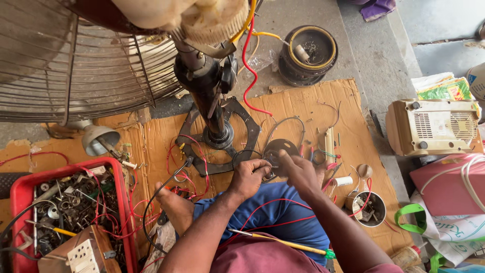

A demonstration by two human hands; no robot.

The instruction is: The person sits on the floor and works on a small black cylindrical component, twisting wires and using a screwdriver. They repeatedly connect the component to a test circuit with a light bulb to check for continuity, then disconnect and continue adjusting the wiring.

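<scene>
My left hand (248,178) and my right hand (299,172) meet over a dark round metal plate (283,148) with thin wires on it, above my blue-clad knees. The fingers of both hands pinch at the plate's near edge and its wires. A pedestal fan's dark pole (209,96) and base (237,126) stand just beyond the hands on brown cardboard (323,101). The fan's wire grille (76,65) hangs over the upper left. A yellow-handled tool with a green cap (288,244) lies across my lap.
A red tray (17,189) full of screws, parts and wires sits at the left. A small tin of bits (368,208) stands right of my knee. A round motor housing (308,54) lies on the concrete beyond, a beige casing (432,126) and bags at the right.
</scene>
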